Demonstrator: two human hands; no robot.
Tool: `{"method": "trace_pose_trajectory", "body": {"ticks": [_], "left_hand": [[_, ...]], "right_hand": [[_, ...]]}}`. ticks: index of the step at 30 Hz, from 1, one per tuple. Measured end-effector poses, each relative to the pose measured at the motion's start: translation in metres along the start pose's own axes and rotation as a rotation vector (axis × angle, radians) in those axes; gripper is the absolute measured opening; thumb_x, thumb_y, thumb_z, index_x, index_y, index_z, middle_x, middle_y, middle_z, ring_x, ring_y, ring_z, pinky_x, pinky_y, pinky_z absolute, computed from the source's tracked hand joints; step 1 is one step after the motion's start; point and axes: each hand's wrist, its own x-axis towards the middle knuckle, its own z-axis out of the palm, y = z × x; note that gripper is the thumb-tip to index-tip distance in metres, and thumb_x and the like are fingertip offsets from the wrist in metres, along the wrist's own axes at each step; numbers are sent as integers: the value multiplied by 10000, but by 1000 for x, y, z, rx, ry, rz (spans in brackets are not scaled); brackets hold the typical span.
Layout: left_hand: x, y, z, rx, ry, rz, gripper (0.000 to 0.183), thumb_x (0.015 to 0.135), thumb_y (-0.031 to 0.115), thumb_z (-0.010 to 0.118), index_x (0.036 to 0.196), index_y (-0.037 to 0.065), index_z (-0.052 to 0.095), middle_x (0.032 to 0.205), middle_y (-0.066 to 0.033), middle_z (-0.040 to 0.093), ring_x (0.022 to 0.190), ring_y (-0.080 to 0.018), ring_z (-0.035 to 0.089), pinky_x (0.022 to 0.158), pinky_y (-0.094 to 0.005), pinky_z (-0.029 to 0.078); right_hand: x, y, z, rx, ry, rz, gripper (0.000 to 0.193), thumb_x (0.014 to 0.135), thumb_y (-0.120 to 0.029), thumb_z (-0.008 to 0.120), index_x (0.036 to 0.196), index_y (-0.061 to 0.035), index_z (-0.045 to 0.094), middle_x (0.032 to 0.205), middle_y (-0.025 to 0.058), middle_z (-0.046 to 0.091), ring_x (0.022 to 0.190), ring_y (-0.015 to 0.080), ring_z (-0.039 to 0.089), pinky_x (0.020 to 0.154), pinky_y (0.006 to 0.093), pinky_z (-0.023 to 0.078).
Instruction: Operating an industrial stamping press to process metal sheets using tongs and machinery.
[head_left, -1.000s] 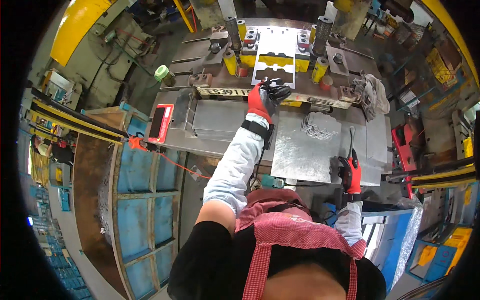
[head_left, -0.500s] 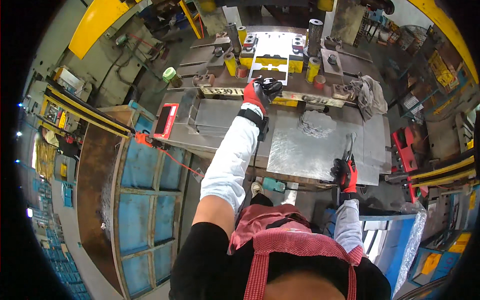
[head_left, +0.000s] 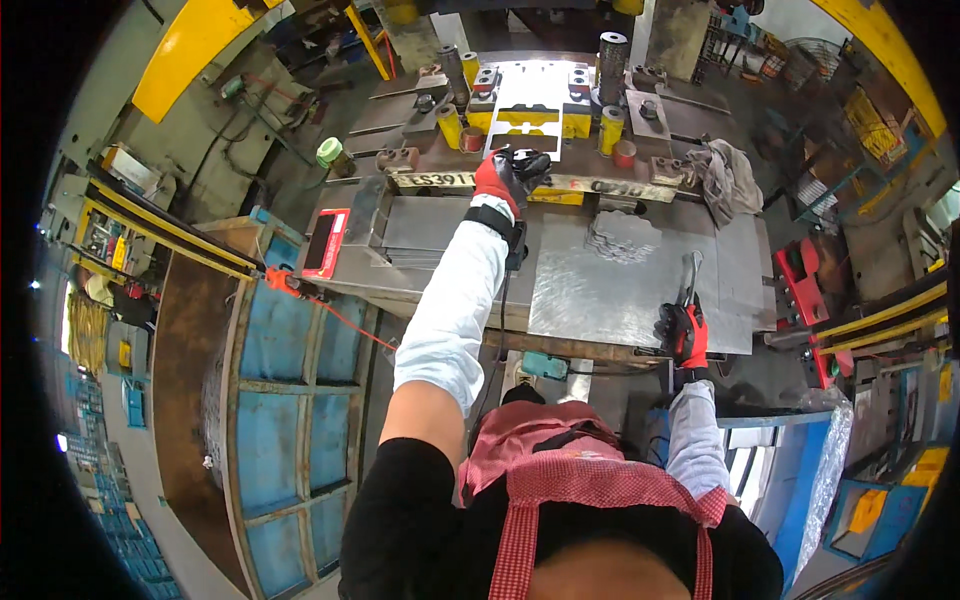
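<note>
My left hand (head_left: pixel 512 176), in a red and black glove, reaches forward to the press die. Its fingers are closed on the near end of a bright metal strip (head_left: pixel 543 135) with cut-outs. The strip lies over the die between yellow blocks and guide posts. At the bench's front edge, my gloved right hand (head_left: pixel 683 332) is closed round a pair of metal tongs (head_left: pixel 692 275), tips pointing away from me. Beyond the tongs, to the left, a small stack of shaped metal blanks (head_left: pixel 622 236) rests on a flat metal sheet (head_left: pixel 570 300).
Left of the sheet lies a stack of metal plates (head_left: pixel 430 222), beside a red-framed panel (head_left: pixel 326 243). A grey rag (head_left: pixel 725 185) hangs at the die's right corner. A green-lidded jar (head_left: pixel 331 153) stands back left. Blue framed panelling (head_left: pixel 272 400) flanks me on the left.
The whole view has shifted slightly, so the bench and die appear a little further left and up. Both hands keep their holds, with little movement of their own.
</note>
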Motion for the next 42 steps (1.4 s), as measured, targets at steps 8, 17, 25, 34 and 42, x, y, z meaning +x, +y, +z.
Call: {"method": "trace_pose_trajectory", "body": {"ticks": [8, 17, 25, 34, 42], "left_hand": [[3, -5, 1, -7, -31, -4, 414, 901, 289, 325, 1001, -75, 495, 941, -240, 589, 884, -376, 582, 844, -494, 450], [-1, -8, 7, 8, -37, 4, 406, 900, 297, 343, 997, -71, 483, 943, -239, 575, 897, -388, 570, 847, -497, 446], [-7, -8, 14, -7, 25, 57, 396, 895, 299, 345, 1033, -58, 447, 1007, -224, 530, 943, -398, 548, 847, -501, 444], [-10, -11, 13, 27, 76, 101, 372, 873, 292, 393, 1010, -46, 466, 944, -220, 561, 899, -393, 570, 849, -506, 444], [-9, 3, -6, 53, -81, -116, 514, 884, 407, 361, 1042, -60, 508, 937, -204, 603, 836, -348, 597, 829, -467, 462]], "right_hand": [[-2, -6, 4, 30, -76, 19, 173, 841, -155, 499, 990, -140, 412, 704, 59, 503, 528, 159, 463, 460, 308, 399], [-5, -4, 7, -23, 55, 16, 151, 838, -145, 499, 954, -139, 403, 653, 47, 448, 506, 162, 408, 451, 304, 347], [5, 4, -12, 45, 15, 59, 123, 841, -181, 501, 936, -155, 427, 700, 59, 469, 535, 167, 425, 461, 308, 350], [-1, -1, -3, -27, 5, 2, 226, 850, -175, 489, 1057, -157, 400, 686, 45, 482, 518, 156, 441, 457, 308, 373], [-1, 1, -3, -19, -36, 14, 148, 847, -171, 510, 952, -106, 428, 688, 61, 516, 507, 167, 456, 472, 320, 401]]}}
